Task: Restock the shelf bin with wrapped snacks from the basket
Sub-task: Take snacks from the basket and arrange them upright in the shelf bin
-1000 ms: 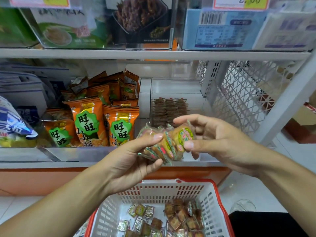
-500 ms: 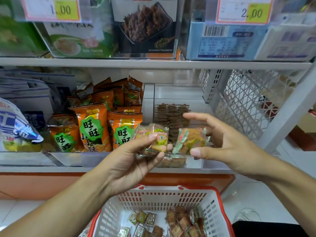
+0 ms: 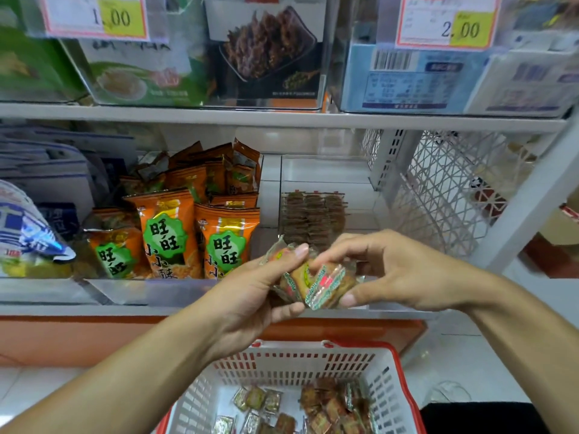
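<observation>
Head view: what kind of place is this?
Most likely a small shop's snack aisle. Price tags are clipped over clear shelf bins, orange snack bags face outward, and a red-rimmed shopping basket sits below both hands gripping wrapped snacks.

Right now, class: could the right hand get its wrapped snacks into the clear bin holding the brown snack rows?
Probably yes. The right hand holds the wrapped snacks together with the left hand, just in front of the clear bin. The bin's top looks open and nothing stands between; the left hand must let go first.
</observation>
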`<state>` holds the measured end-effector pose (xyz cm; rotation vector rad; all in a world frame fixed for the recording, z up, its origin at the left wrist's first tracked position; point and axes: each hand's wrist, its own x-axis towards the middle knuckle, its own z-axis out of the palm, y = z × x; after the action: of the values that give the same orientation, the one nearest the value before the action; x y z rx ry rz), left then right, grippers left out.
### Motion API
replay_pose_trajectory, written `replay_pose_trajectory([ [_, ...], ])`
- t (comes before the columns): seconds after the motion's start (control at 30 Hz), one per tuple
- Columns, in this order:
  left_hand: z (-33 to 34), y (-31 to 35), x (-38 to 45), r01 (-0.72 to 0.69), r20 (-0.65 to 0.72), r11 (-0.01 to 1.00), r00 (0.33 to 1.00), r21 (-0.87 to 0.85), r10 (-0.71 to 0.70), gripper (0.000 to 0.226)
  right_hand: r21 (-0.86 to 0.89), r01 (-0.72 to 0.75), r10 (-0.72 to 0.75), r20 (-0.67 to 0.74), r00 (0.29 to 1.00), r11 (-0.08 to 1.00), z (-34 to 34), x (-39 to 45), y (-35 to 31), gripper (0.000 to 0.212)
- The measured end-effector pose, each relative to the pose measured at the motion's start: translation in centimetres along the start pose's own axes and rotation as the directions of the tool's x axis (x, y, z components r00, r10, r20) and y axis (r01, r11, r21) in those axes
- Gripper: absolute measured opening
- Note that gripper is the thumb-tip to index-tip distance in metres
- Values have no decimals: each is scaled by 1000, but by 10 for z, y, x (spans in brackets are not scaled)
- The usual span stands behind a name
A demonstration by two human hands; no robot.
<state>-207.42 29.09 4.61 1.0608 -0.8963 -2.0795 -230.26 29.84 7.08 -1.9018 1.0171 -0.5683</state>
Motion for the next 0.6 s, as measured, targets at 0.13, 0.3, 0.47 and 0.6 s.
replay_pose_trajectory([
  [0.13, -6, 4, -1, 53, 34, 998, 998, 18, -54, 29, -141, 14, -22, -57, 998, 990, 11, 1, -3, 66],
  [0.3, -18, 12, 0, 81, 81, 995, 994, -60, -76, 21, -388, 41, -60, -37, 998, 921, 14, -2, -8, 78],
  [0.47, -20, 11, 3, -8, 61, 996, 998, -90, 13, 18, -383, 41, -84, -97, 992, 923, 16, -2, -6, 76],
  [0.6, -20, 9, 9, -77, -22, 984, 997, -158, 75, 17, -361, -9, -63, -186, 981, 932, 1, 0, 2, 53],
])
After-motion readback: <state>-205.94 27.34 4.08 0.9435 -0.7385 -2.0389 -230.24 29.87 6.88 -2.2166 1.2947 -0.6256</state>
